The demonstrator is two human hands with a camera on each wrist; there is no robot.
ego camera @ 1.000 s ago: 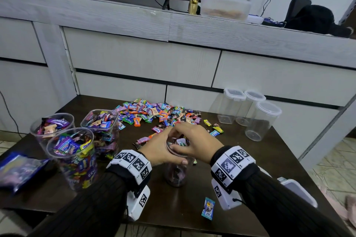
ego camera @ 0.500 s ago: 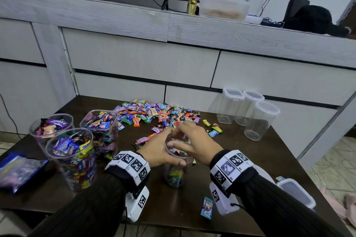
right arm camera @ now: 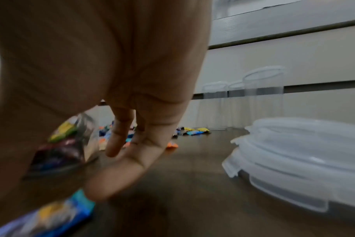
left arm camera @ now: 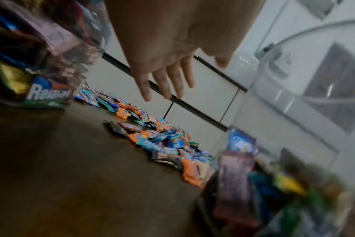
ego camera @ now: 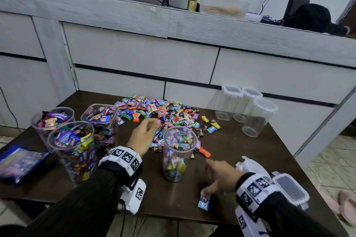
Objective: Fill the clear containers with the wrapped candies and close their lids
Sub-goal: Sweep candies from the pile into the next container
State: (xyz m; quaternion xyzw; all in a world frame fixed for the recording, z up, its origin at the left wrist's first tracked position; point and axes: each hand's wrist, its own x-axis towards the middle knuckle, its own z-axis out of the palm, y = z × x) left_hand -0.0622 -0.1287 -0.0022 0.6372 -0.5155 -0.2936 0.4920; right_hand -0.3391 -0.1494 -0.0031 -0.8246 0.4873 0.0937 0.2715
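A lidless round container (ego camera: 178, 153) of wrapped candies stands at centre frame on a dark table (ego camera: 167, 194). The left hand (ego camera: 143, 135), fingers relaxed, hovers left of it over the loose candy pile (ego camera: 159, 111). At lower right, the blurred right hand (ego camera: 221, 178) reaches down to a blue candy (ego camera: 204, 202). Three filled containers (ego camera: 77, 140) stand at left; three lidded empty containers (ego camera: 246, 109) at upper right.

Soft, even indoor light fills the head view, with pale cabinet fronts bright and the dark tabletop (ego camera: 240, 161) showing faint sheen. Straight lines bow toward the edges (wide-angle lens). The right hand (ego camera: 221, 178) smears with motion blur. Both wrist views are dimmer, grainy and streaked; the near container (left arm camera: 294, 160) is out of focus.
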